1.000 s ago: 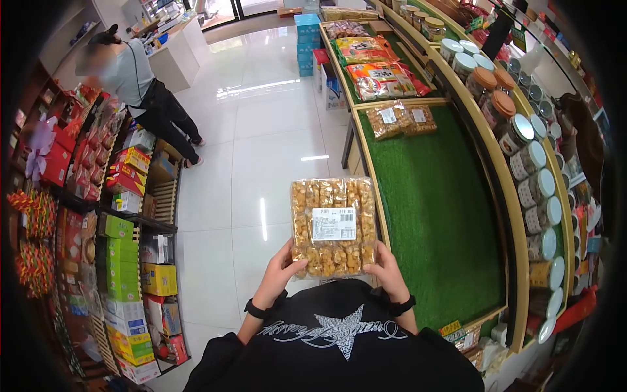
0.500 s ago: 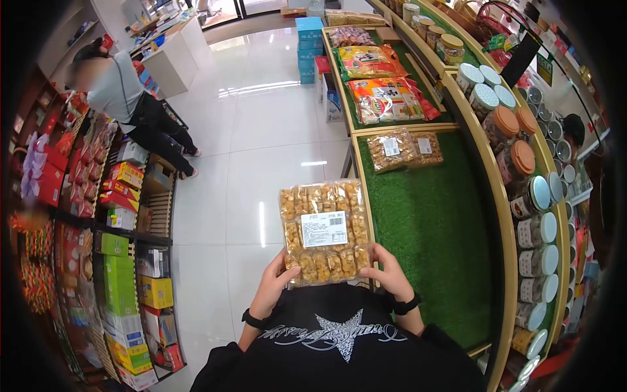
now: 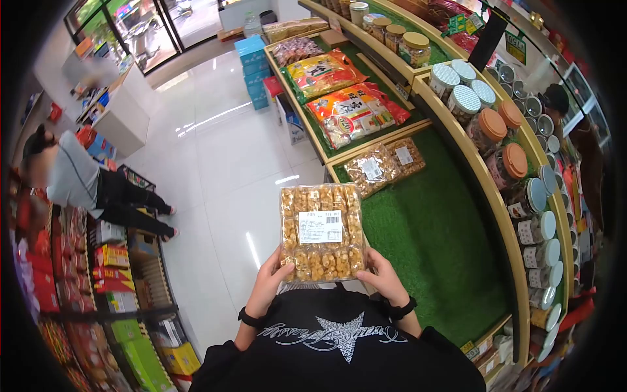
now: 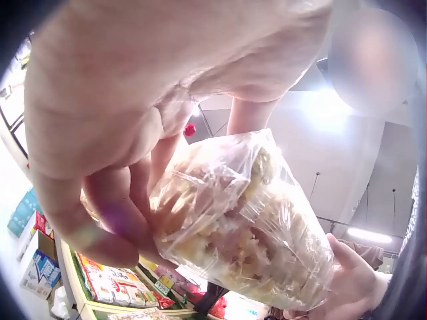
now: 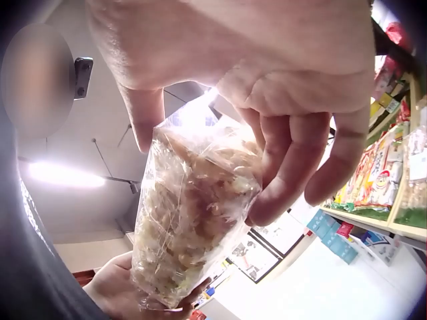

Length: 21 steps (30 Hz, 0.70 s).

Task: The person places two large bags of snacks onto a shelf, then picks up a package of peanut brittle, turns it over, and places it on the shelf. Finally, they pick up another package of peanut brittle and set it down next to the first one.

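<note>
Between both hands is a clear-wrapped pack of golden-brown pastry pieces (image 3: 322,261), held in front of the chest with its white printed label (image 3: 320,227) facing up. My left hand (image 3: 268,277) grips the near left corner, thumb on top and fingers underneath. At the near right corner my right hand (image 3: 384,279) grips it the same way. From below, the left wrist view shows the crinkled wrapper (image 4: 247,227) with fingers curled against it. The right wrist view shows the pack's end (image 5: 193,207) between thumb and fingers.
To the right runs a wooden display stand lined with green mat (image 3: 424,242), holding two similar packs (image 3: 372,170) and bright bags (image 3: 353,114). Lidded jars (image 3: 539,255) line its raised ledge. On the left, a person (image 3: 85,179) stands by shelves of boxes (image 3: 114,268). White tile floor (image 3: 215,163) lies between.
The head view has turned, so the display stand and shelves now sit slanted and the doorway shows more. Both hands keep their grip on the pack, which stays in front of the chest.
</note>
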{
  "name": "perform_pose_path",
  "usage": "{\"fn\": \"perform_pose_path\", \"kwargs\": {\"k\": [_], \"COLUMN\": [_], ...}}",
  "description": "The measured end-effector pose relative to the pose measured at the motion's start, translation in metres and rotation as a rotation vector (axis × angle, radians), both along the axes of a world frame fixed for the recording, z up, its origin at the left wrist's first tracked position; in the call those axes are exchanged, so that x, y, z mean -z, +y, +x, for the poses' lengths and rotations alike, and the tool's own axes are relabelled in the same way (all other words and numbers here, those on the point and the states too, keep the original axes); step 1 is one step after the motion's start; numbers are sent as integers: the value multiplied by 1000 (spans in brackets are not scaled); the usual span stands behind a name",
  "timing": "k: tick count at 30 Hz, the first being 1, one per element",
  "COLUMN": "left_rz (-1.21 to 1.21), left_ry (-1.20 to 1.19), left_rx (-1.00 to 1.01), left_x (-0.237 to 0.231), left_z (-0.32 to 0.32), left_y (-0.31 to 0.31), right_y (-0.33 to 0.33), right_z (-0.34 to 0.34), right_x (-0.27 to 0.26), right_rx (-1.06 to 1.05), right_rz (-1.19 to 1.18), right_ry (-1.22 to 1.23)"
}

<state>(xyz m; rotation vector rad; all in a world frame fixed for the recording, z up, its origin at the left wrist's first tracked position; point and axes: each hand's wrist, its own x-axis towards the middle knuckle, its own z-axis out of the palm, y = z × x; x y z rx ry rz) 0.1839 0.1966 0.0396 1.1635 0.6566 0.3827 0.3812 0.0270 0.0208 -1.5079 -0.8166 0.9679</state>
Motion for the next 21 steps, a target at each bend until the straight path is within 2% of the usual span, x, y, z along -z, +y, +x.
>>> {"fn": "perform_pose_path", "kwargs": {"k": [3,9,16,19,21], "left_rz": [25,66,-18,-3,118], "left_ry": [-4,14,60,57,65], "left_rx": [69,239,495,630,711], "left_x": [-4,3,10,11,11], "left_z": [6,25,90,127,147], "left_y": [39,89,97,90,84], "right_y": [27,50,29,12,0], "right_z": [-7,-28,-24,-12,-3], "right_x": [-2,1,0,1,5], "right_rx": [50,272,574,687,766], "right_rz": [-5,-21,-18,-19,38], "right_ry": [-48,79,95,94,168]}}
